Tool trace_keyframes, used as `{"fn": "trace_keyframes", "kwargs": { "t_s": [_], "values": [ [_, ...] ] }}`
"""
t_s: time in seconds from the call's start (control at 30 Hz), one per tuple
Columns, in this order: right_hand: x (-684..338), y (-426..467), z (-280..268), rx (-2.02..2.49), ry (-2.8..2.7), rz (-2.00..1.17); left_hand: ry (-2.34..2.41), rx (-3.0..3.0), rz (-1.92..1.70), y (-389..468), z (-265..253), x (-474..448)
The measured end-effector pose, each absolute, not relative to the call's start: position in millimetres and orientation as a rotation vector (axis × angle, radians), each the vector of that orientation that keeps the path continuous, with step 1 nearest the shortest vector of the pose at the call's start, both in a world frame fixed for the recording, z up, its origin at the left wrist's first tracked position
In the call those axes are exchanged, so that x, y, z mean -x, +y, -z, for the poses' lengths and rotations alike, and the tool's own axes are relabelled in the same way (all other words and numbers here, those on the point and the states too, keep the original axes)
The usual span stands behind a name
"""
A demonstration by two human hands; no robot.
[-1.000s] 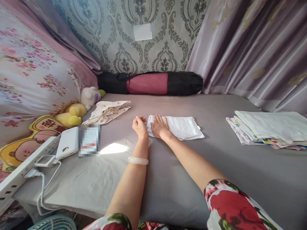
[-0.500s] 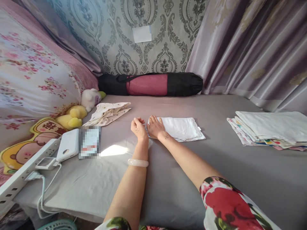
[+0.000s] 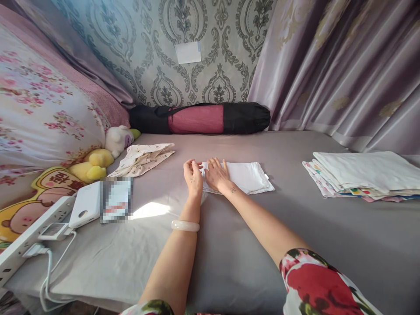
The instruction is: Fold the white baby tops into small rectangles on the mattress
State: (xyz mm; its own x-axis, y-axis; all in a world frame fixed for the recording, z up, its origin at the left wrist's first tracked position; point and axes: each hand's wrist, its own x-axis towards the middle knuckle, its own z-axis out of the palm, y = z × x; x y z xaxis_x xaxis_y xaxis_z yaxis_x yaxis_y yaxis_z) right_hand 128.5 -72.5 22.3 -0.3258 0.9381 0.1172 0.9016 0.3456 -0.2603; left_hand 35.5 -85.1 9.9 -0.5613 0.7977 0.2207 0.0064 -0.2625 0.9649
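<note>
A folded white cloth (image 3: pixel 248 177) lies flat on the grey sheet in front of me, a small tag at its right edge. My right hand (image 3: pixel 217 176) rests palm down on its left part, fingers stretched out and thumb spread. My left hand (image 3: pixel 193 178) stands on its side at the cloth's left edge. Its fingers are loosely bent and slightly apart, their tips close to that edge; I see no cloth gripped in them. A pale bangle (image 3: pixel 185 225) circles the left wrist.
At right lies a stack of folded cloths (image 3: pixel 364 173). A crumpled patterned cloth (image 3: pixel 144 158) is at left, near plush toys (image 3: pixel 93 164), a white power bank (image 3: pixel 85 204) and a power strip (image 3: pixel 39 234) with cables. A black and pink rolled bag (image 3: pixel 197 119) lies along the wall.
Both hands have shifted a little right over the cloth. The right thumb has spread away from its fingers, and the left fingers have loosened. The view has turned slightly.
</note>
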Motion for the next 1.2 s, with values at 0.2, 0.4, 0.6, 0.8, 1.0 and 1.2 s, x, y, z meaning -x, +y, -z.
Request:
{"fn": "trace_keyframes", "kwargs": {
  "t_s": [0.2,0.4,0.6,0.8,1.0,1.2],
  "values": [
    [-160,-73,-11,1.663,-2.302,-0.073,1.581,-1.507,-1.464,-85,2,-48],
    [-161,-73,-5,1.650,-2.298,-0.033,1.658,-1.797,-1.203,-82,13,-49],
    [-171,-72,-9,1.598,-2.272,-0.081,1.654,-2.042,-1.173,-79,25,-45],
    [-195,-76,-11,1.676,-2.156,-0.012,1.621,-2.344,-1.146,-77,31,-46],
    [-204,-79,-2,1.729,-2.191,0.017,1.706,-2.400,-0.911,-85,22,-51],
    [-203,-80,-4,1.739,-2.189,-0.009,1.731,-2.380,-0.836,-88,18,-51]
  ]
}}
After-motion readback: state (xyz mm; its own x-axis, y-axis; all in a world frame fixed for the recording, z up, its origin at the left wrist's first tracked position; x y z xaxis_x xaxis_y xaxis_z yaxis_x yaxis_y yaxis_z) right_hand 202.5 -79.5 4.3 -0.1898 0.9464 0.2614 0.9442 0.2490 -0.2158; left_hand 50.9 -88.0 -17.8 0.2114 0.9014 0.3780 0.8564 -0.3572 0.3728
